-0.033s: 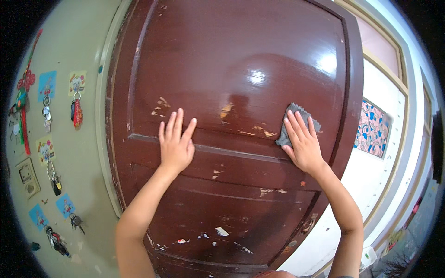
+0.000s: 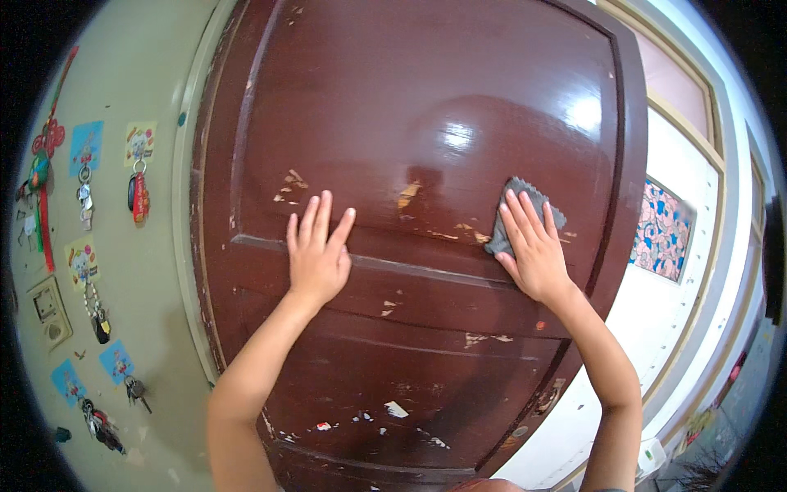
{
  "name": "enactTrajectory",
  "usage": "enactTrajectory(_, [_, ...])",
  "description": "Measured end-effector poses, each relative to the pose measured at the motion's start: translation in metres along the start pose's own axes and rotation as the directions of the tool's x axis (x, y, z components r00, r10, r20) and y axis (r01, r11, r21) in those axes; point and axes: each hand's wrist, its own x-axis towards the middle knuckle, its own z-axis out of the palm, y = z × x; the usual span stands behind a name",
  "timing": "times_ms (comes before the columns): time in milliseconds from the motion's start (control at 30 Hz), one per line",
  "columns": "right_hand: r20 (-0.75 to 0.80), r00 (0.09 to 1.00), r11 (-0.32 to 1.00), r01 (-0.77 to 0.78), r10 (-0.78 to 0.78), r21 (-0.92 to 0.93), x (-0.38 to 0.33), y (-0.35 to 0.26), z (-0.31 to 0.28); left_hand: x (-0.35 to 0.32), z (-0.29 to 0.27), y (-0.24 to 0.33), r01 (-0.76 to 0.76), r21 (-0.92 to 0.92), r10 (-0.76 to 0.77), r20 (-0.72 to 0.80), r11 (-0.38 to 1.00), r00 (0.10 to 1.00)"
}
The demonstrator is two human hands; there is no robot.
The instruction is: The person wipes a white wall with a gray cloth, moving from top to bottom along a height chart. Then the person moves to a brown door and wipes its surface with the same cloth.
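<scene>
On the left, a pale green wall (image 2: 160, 279) carries a red knotted ornament (image 2: 49, 138) with a long red strip (image 2: 47, 238) hanging below it. Beside it, a blue sticker (image 2: 87, 141) holds silvery keys (image 2: 85, 201), and a yellow sticker (image 2: 141, 141) holds a red-and-black key fob (image 2: 138, 197). Lower down are a cream socket (image 2: 49, 313), a beaded key chain (image 2: 92, 305) and two more key bunches (image 2: 101, 428) under blue stickers. On the right, a pink-and-blue patterned panel (image 2: 661, 230) is set in a white surface (image 2: 687, 160), below beige trim (image 2: 685, 126) and a pinkish pane (image 2: 675, 74). A small white box (image 2: 652, 456) sits at the lower right.
</scene>
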Motion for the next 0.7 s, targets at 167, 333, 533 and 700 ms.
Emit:
enactTrajectory(167, [-0.118,0.993,1.0,0.019,-0.016,0.022,0.075,-0.056,-0.002,0.0,-0.002,-0.001,0.006,-0.032,-0.006,-0.004,0.999,1.0])
enactTrajectory(333, [-0.214,0.977,0.999,-0.006,0.015,0.045,0.134,-0.112,0.006,0.0,-0.006,-0.004,0.003,-0.064,-0.003,0.003,0.998,1.0])
enactTrajectory(533, [-0.219,0.976,0.999,0.01,0.002,0.052,0.163,-0.14,0.003,0.016,-0.031,-0.039,-0.036,-0.35,0.071,0.088,0.936,0.994])
enactTrajectory(700, [-0.254,0.967,0.993,0.031,-0.002,0.111,0.186,-0.17,0.007,0.005,-0.026,-0.056,0.044,-0.235,-0.033,0.049,0.971,0.998])
